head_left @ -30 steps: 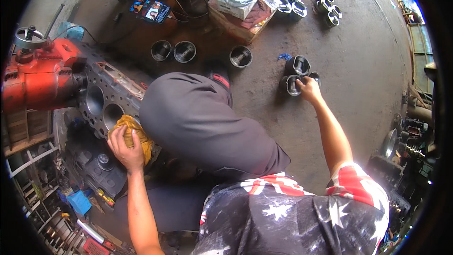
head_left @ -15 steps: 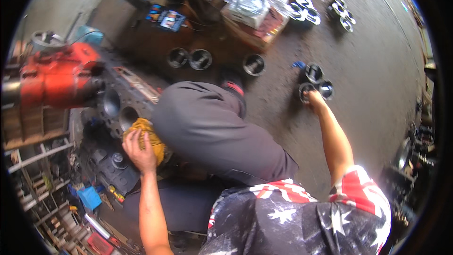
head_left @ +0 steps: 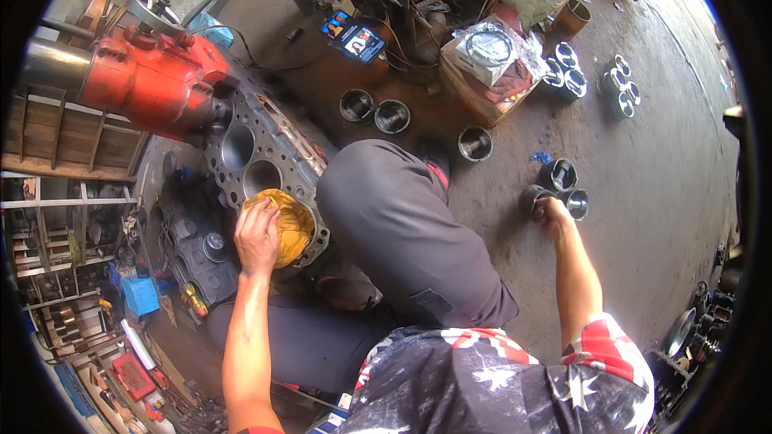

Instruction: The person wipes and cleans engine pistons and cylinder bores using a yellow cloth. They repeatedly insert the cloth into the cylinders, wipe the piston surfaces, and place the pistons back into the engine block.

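Where our clock reads eight-thirty: left hand (head_left: pixel 257 235), fingers bent over a yellow cloth (head_left: pixel 296 235) on the engine block (head_left: pixel 281 153), whose grip we cannot tell, the cloth likely guarding skin from metal; at three, right hand (head_left: pixel 554 213) pinching one tilted piston (head_left: pixel 529 198), two neighbouring pistons (head_left: pixel 560 174) clustered beside it, apparently for easy reach; at one-thirty, a cardboard box (head_left: pixel 473 103) bearing plastic-wrapped parts (head_left: pixel 489 48).

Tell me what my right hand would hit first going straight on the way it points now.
Your right hand would first meet the left piston of the nearest three, which it grips. Past that, the rear piston of that group seems next in line, though depth is unclear.
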`<state>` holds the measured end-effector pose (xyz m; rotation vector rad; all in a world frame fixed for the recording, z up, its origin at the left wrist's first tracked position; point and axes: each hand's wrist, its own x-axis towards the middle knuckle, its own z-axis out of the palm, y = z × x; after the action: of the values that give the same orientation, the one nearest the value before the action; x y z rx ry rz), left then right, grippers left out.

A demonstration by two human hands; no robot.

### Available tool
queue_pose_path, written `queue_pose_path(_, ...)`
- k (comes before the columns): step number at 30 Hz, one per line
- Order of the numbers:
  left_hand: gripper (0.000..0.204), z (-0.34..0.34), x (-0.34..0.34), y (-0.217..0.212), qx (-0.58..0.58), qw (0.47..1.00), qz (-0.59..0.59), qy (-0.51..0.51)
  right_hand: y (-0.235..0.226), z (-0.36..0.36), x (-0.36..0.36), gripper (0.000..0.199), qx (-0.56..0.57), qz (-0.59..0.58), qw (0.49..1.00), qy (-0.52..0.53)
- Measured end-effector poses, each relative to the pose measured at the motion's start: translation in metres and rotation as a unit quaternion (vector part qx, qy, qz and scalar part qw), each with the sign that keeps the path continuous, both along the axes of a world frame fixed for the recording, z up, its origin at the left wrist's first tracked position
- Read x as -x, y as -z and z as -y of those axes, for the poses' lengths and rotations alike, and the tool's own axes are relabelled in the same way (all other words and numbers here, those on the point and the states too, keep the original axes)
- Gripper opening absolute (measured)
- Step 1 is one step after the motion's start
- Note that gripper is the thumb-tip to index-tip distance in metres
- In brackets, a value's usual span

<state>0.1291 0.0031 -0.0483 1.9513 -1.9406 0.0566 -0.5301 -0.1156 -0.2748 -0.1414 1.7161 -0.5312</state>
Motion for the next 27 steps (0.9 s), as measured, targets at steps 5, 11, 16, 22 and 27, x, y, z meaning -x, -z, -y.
queue_pose_path(5,0.013,-0.005,0.001,-0.003,-0.001,0.99,-0.125,-0.063,-0.032,-0.039,-0.019,0.026,0.187,0.301,0.917,0.183)
queue_pose_path(11,0.023,-0.01,0.008,0.0,-0.026,0.998,-0.016,-0.046,-0.067,-0.014,-0.034,0.051,0.325,0.423,0.821,0.203)
queue_pose_path(16,0.011,-0.006,0.004,0.009,-0.025,0.998,-0.019,-0.047,-0.108,0.031,-0.058,0.075,0.444,0.537,0.705,0.136)
queue_pose_path(22,0.01,-0.017,-0.034,0.031,-0.003,0.947,-0.298,-0.118,-0.171,0.048,-0.092,0.031,0.48,0.583,0.632,0.173)
queue_pose_path(27,0.027,-0.022,-0.068,0.038,0.019,0.827,-0.52,-0.213,-0.209,0.046,-0.119,0.026,0.446,0.629,0.578,0.268)
